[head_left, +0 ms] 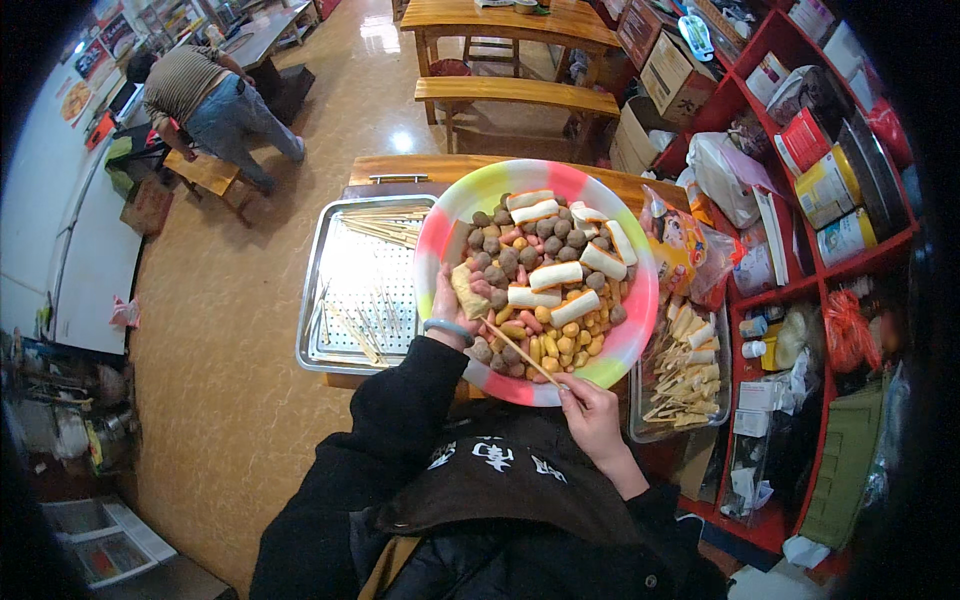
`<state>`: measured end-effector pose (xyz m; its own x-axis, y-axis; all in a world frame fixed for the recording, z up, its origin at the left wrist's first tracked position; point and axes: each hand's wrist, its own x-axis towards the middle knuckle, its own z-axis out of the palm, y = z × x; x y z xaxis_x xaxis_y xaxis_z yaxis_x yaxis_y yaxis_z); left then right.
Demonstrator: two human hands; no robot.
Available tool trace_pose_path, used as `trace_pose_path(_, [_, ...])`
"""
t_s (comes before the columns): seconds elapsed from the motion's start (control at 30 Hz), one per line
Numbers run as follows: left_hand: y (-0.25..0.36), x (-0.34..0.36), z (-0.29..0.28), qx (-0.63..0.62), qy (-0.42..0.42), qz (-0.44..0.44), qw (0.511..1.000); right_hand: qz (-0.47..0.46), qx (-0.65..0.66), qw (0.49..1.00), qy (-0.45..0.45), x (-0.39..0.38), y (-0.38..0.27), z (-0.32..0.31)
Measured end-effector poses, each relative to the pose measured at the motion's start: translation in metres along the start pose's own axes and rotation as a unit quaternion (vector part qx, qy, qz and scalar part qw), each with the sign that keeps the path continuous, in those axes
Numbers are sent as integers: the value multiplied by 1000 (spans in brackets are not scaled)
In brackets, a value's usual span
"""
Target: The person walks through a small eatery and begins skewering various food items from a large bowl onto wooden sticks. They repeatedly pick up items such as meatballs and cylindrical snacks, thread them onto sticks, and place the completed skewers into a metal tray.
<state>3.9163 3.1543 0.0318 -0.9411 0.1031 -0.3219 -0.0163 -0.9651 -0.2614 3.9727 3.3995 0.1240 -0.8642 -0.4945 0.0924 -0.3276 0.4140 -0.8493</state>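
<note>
A pink, yellow and white bowl (433,247) is heaped with brown meatballs (508,262), pink and yellow bite-sized pieces and white rolls with orange edges (553,276). My left hand (449,308), at the bowl's left side, grips a pale yellow folded piece (470,289). My right hand (584,408) pinches a wooden skewer (522,353), whose far end meets that piece. On the left lies a perforated steel tray (359,277) with loose sticks (384,225). At the right, a clear container (634,398) holds skewered food (685,378), beside a colourful plastic bag (672,240).
The wooden worktable (362,166) is under the bowl and trays. A wooden bench (515,93) and table (509,17) stand ahead. A person (207,105) bends over a stool at the upper left. Red shelves (822,271) with packages line the right. A white appliance (66,255) is at left.
</note>
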Motion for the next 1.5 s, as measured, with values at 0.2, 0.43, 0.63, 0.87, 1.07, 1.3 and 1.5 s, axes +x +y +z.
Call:
trace_pose_path(0.2, [-7, 0, -5, -43, 11, 41, 998, -22, -55, 998, -2, -3, -2, 6])
trace_pose_path(0.43, [-21, -6, -1, -14, -8, 72, 997, -15, -65, 998, 3, -5, -2, 4])
trace_pose_path(0.63, [-33, -8, 3, 54, -17, 124, 991, -18, -65, 998, 13, -8, -4, 5])
trace_pose_path(0.87, [-78, -16, 8, 150, -24, 156, 976, -18, -92, 995, 44, -5, -4, 16])
trace_pose_path(1.07, [-81, -20, 22, 135, 17, 150, 979, -27, -125, 990, 55, -4, -6, 11])
trace_pose_path(1.3, [-77, -13, 14, 174, 20, 190, 966, -29, -173, 983, 56, -4, -17, 15])
trace_pose_path(1.5, [-95, -18, 16, 201, 40, 185, 961, -4, -194, 980, 45, 2, -26, 16])
